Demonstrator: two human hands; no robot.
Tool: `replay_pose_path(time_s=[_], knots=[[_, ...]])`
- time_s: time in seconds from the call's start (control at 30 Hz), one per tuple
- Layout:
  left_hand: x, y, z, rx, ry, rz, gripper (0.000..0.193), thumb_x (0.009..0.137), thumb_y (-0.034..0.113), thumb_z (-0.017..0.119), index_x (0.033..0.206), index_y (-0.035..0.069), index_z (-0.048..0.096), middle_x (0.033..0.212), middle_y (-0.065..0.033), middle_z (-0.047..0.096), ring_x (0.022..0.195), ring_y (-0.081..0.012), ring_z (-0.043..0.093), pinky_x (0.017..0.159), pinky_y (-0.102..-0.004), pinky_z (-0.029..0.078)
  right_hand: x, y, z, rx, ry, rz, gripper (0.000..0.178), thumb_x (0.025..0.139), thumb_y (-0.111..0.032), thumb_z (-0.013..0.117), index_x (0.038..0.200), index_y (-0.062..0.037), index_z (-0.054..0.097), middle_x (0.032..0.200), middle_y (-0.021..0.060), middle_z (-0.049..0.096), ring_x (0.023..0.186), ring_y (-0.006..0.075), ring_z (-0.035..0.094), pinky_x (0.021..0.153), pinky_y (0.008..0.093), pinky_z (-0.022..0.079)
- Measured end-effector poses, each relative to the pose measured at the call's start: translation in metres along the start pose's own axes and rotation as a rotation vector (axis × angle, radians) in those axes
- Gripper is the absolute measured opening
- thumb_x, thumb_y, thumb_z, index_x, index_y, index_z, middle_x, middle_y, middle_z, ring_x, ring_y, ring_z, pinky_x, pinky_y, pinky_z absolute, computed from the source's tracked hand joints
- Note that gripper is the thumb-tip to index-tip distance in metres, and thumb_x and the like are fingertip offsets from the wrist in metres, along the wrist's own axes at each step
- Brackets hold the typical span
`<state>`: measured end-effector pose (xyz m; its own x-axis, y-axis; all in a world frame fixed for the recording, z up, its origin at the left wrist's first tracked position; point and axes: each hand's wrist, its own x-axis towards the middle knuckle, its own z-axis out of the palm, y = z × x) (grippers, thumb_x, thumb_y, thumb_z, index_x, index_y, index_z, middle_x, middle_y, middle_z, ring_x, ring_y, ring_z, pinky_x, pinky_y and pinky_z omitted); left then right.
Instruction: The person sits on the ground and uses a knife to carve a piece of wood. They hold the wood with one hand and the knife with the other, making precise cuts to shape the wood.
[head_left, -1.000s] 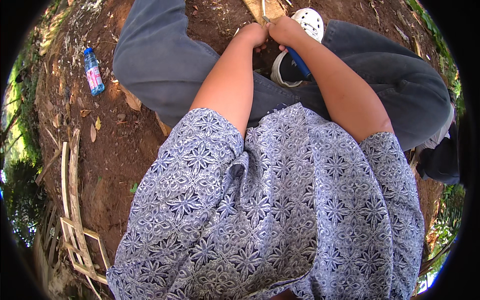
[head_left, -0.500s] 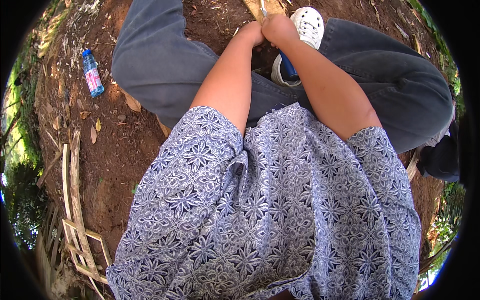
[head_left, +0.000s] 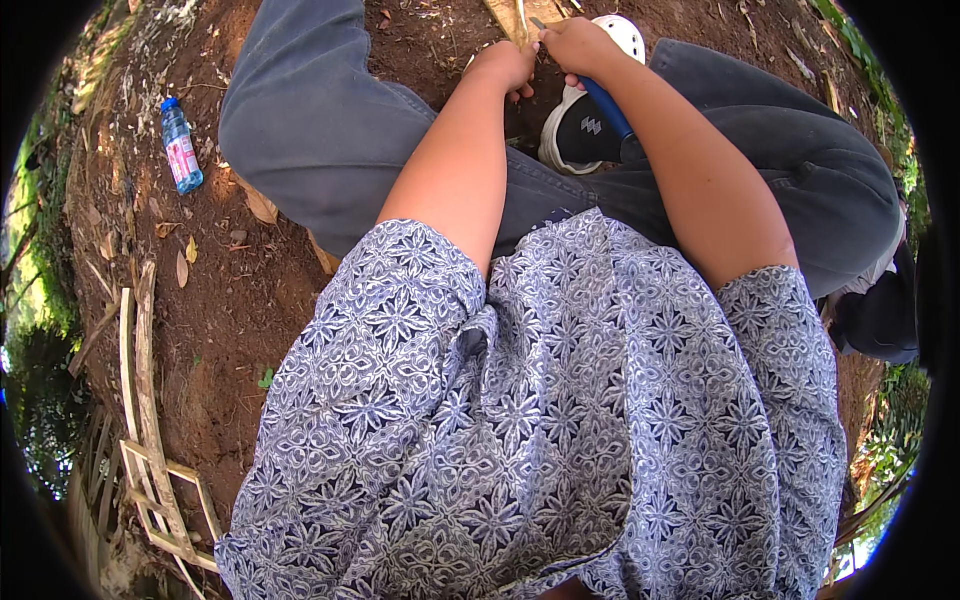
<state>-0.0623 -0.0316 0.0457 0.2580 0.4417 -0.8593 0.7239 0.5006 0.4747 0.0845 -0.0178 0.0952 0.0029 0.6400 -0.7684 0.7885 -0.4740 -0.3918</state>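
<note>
My left hand (head_left: 505, 68) is closed around the lower end of a thin pale wooden strip (head_left: 521, 18), which points away from me over a flat wooden board (head_left: 503, 14). Close beside it on the right, my right hand (head_left: 583, 47) grips a blue-handled knife (head_left: 606, 108). Its long handle runs back under my right forearm, and a short bit of grey blade shows ahead of the fingers, near the strip. The board's far end is cut off by the top edge of the view.
My white clog (head_left: 622, 33) stands right of my hands, between my bent legs in dark trousers. A blue-capped water bottle (head_left: 181, 150) lies on the brown soil at left. Below it is a frame of thin wooden strips (head_left: 150, 400). Dry leaves (head_left: 262, 207) are scattered about.
My right hand has drawn a little to the right and away from my left, its elbow swinging outward. More of the blue handle shows. My left hand has stayed nearly in place.
</note>
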Motion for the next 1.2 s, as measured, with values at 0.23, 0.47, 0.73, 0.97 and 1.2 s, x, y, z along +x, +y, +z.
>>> replay_pose_path(time_s=[0.23,0.47,0.73,0.97,1.2], knots=[[0.007,0.001,0.003,-0.029,0.014,-0.02,0.048,0.102,0.043,0.046,0.098,0.002,0.071,0.078,-0.0116,0.074,0.064,-0.0239,0.071,0.069,-0.0414,0.056,-0.019,-0.015,0.009,-0.072,-0.006,0.02,0.04,0.098,-0.029,0.049,0.089,0.0012,0.073,0.062,0.0122,0.069,0.052,0.0215,0.068,0.054,0.0363,0.057],[0.022,-0.015,0.004,0.138,-0.007,0.031,0.047,0.099,0.041,0.051,0.084,0.003,0.075,0.077,-0.0106,0.074,0.068,-0.0219,0.072,0.074,-0.0398,0.056,-0.005,-0.015,0.028,-0.122,0.121,-0.068,0.034,0.097,-0.026,0.05,0.094,-0.0016,0.073,0.063,0.0123,0.069,0.05,0.0224,0.067,0.053,0.0374,0.057],[0.002,0.001,0.01,-0.027,-0.075,-0.025,0.058,0.104,0.05,0.043,0.097,0.0,0.073,0.077,-0.0116,0.074,0.06,-0.0216,0.068,0.065,-0.04,0.052,0.07,-0.015,-0.002,-0.108,0.514,-0.116,0.03,0.093,-0.023,0.058,0.097,0.0016,0.075,0.096,0.028,0.072,0.096,0.0423,0.071,0.085,0.0504,0.056],[-0.001,0.0,0.005,0.01,-0.045,-0.046,0.066,0.104,0.057,0.039,0.098,0.001,0.074,0.079,-0.0094,0.076,0.064,-0.0201,0.069,0.063,-0.0382,0.052,0.003,-0.006,-0.012,-0.107,0.043,-0.058,0.037,0.102,-0.032,0.049,0.109,-0.0026,0.069,0.061,0.0124,0.066,0.046,0.0223,0.065,0.048,0.038,0.055],[-0.002,0.008,0.004,-0.007,0.026,-0.042,0.057,0.103,0.05,0.043,0.092,0.005,0.074,0.079,-0.0062,0.077,0.07,-0.0182,0.072,0.074,-0.037,0.057,-0.014,-0.006,0.007,-0.096,-0.017,-0.003,0.047,0.1,-0.033,0.05,0.09,0.0063,0.072,0.062,0.0142,0.068,0.05,0.0234,0.067,0.053,0.0382,0.056]])
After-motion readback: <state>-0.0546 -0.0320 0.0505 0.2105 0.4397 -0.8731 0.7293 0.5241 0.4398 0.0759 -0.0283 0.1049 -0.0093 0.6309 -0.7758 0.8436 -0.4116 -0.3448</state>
